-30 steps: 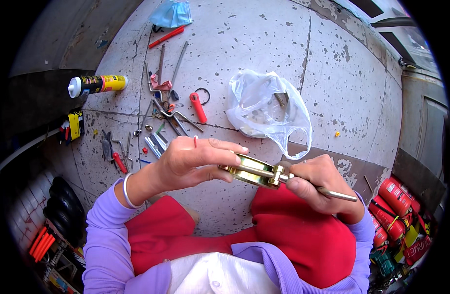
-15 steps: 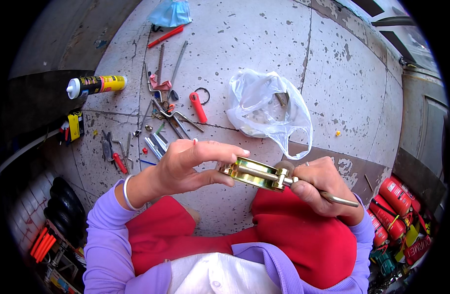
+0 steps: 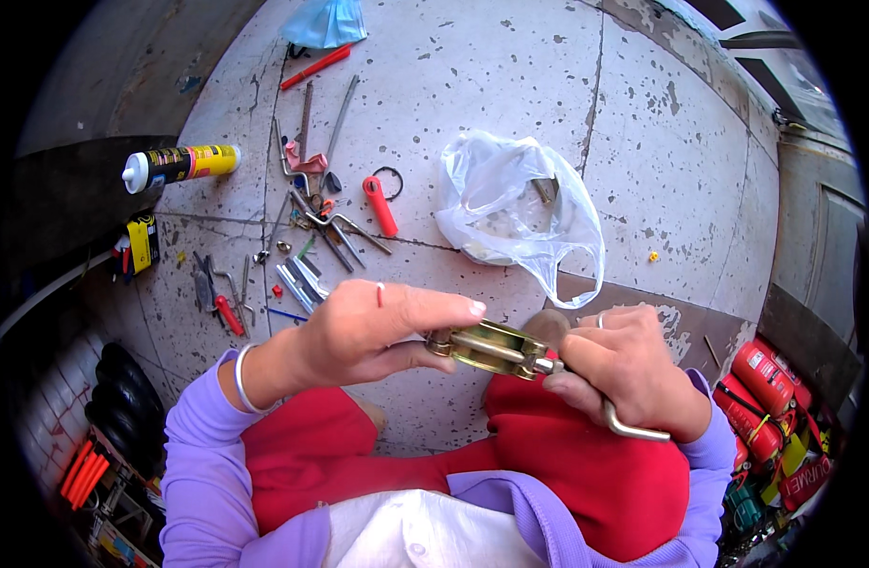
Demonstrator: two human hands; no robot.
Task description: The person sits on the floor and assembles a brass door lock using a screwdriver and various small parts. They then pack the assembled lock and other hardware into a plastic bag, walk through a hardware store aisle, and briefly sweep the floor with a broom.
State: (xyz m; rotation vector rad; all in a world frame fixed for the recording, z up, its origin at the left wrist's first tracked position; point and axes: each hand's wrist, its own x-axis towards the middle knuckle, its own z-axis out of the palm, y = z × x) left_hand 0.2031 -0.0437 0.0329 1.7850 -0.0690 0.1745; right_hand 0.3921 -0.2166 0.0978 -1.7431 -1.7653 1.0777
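While the left hand (image 3: 368,327) pinches one end of a brass-coloured clamp (image 3: 488,360), held between both hands, the right hand (image 3: 633,364) is closed around a bent wrench (image 3: 638,434); I'd keep the clamp steady and the wrench in line with the bolt (image 3: 496,347), lest it slip.

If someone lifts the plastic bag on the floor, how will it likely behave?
The plastic bag is probably floppy: its thin, see-through film lies crumpled. It may sag unevenly, since a metal-looking piece shows within its folds.
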